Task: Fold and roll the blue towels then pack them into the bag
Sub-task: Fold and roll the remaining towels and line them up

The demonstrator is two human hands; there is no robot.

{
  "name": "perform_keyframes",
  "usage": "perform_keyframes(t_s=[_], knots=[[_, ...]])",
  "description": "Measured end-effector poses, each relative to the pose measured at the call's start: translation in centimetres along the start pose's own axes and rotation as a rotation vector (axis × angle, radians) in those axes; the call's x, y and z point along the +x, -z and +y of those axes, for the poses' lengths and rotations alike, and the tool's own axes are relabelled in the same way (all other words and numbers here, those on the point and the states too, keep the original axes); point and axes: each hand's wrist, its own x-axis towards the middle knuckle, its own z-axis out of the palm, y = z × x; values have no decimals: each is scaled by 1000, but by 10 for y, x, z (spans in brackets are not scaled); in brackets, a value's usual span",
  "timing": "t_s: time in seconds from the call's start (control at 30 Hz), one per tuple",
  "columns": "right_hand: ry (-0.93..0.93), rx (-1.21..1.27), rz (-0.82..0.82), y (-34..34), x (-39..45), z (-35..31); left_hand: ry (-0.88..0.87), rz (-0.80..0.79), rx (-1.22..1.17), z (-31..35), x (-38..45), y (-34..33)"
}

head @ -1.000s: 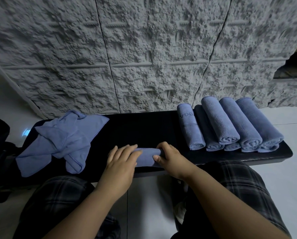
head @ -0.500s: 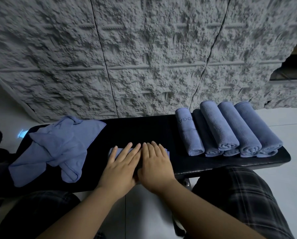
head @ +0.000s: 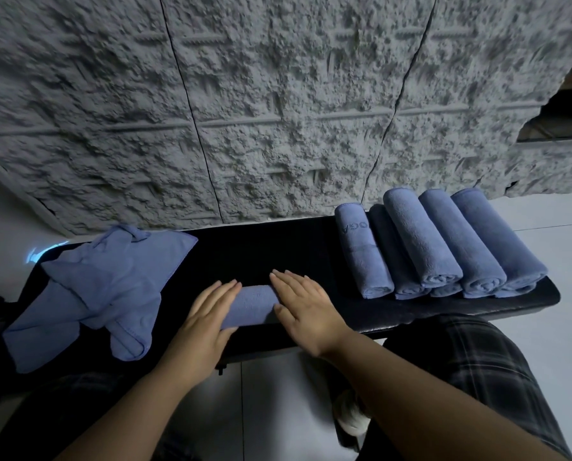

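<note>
From my feed both palms sit flat on the half-rolled towel [head: 253,306] on the black bench [head: 278,247]; left hand [head: 208,314] and right hand [head: 306,307] have fingers straight, pressing, not clenched; loose towels [head: 101,287] lie left of the fingertips; finished rolls [head: 437,244] right, beyond them.

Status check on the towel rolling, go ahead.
Left hand and right hand flat, fingers straight, pressing rolled towel on bench. Finished rolls right, loose towels left. No bag visible.

Rough grey stone wall [head: 278,104] (dimly lit) behind black bench [head: 278,247], pale tiled floor [head: 567,327].
</note>
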Motion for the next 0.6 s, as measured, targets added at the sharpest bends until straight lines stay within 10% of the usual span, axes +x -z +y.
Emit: perform_keyframes(t_s=[0.33,0.47,0.6], knots=[[24,130,143,2,-19,-10,112,-100,227,29,-12,10],[-213,80,464,1,-29,-15,192,-166,324,42,-8,13],[-421,646,109,7,-44,-25,235,-173,308,63,-9,1]])
